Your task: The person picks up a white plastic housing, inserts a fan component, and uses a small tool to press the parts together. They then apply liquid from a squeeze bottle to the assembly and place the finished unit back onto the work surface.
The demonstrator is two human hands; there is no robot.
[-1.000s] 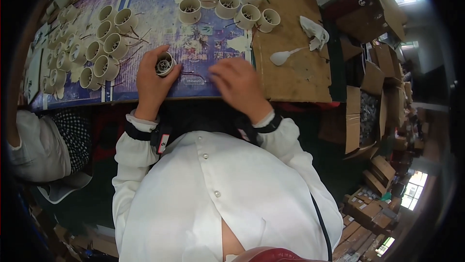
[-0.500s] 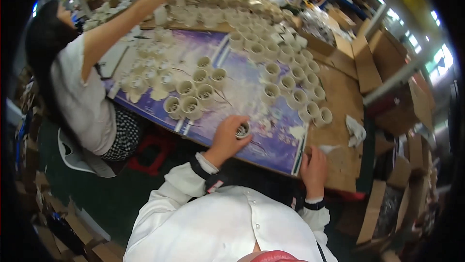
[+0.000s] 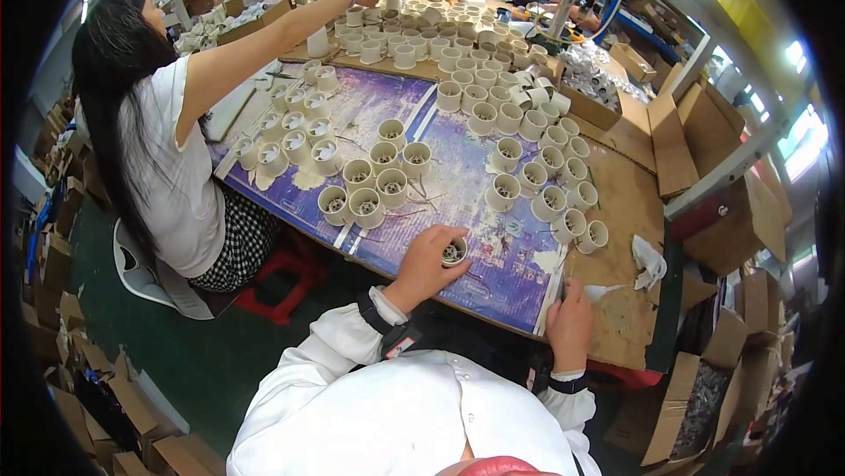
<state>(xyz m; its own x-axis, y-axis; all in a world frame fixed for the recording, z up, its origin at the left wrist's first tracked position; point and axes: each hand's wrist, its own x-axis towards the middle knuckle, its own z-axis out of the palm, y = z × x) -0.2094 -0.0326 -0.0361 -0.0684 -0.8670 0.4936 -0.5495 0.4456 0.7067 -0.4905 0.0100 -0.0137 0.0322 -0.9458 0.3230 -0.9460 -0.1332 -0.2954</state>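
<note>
Near the front edge of the table, my left hand (image 3: 422, 267) is wrapped round a short cream-white cup (image 3: 454, 252). Dark and silvery bits show inside it, too small to name. My right hand (image 3: 570, 325) rests at the table's edge to the right, its fingers curled; whatever may be in them is hidden. Ahead of my left hand stands a cluster of similar cups (image 3: 365, 205) with thin dark wires beside them. Another group of these cups (image 3: 548, 203) stands to the right, beyond my right hand.
Many more cups (image 3: 405, 55) crowd the far table. At left, a seated co-worker (image 3: 176, 137) stretches an arm over cups with white pieces inside (image 3: 295, 142). Crumpled white tissue (image 3: 650, 263) lies on the brown board. Cardboard boxes (image 3: 704, 397) stand at right; other people's hands work at the back.
My view has shifted slightly, and the table appears a little lower and further right. My left hand still holds the cup; my right hand stays at the edge.
</note>
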